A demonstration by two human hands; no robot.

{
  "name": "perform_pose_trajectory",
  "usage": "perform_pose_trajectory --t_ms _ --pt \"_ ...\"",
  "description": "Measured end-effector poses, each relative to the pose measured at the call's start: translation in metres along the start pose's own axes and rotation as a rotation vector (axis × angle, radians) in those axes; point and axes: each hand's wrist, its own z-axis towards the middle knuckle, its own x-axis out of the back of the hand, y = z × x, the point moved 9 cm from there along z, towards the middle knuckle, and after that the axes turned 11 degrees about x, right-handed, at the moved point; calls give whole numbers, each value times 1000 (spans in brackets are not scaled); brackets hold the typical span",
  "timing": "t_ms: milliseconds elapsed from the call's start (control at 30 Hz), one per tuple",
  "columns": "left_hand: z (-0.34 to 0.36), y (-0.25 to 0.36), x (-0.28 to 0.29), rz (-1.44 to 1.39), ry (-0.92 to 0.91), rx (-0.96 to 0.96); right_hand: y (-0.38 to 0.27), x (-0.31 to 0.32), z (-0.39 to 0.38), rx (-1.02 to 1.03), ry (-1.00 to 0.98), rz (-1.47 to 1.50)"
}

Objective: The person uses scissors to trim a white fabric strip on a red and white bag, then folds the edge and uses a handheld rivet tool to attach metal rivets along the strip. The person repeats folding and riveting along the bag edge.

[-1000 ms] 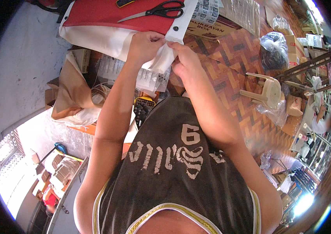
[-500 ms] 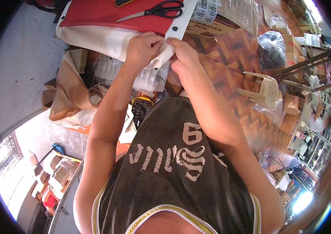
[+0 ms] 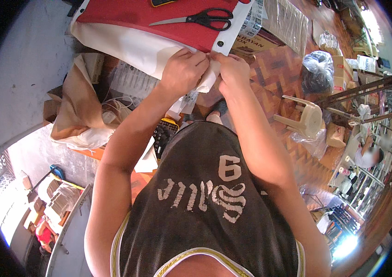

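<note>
And here are both hands, close together at the near right corner of the red-and-white cloth (image 3: 131, 44). The left hand (image 3: 184, 69) is curled, finger and thumb pinching the white edge strip; the right hand (image 3: 233, 71), just beside it, grips the same corner, thumb and forefinger nearly closed on the material. Between them a folded white end (image 3: 209, 81) droops below the cloth's near edge. Up on the red part, toward the right edge, lie black-handled scissors (image 3: 193, 19), blades pointing left, and at the far edge sits a yellow-and-black tool (image 3: 162, 2), partly out of view. A black round stud (image 3: 220, 44) shows on the white right border, just above the right hand. Past that border there's a cardboard box (image 3: 256, 44); farther right, a beige plastic chair (image 3: 310, 115) lies tipped in view on the patterned floor (image 3: 270, 78).
</note>
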Motion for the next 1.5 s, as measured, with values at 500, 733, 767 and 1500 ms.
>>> perform_pose_trajectory --t_ms 500,733,767,1500 --pt "-2 -16 4 -135 66 137 -9 1 -3 157 3 -144" --pt "-7 -41 -9 -277 -8 455 -4 -1 -3 132 -50 -55" --pt "-7 -37 -9 -283 -6 433 -4 1 -2 144 -39 -71" --pt "-10 -34 -4 -257 -126 338 -8 2 -15 98 39 -175"
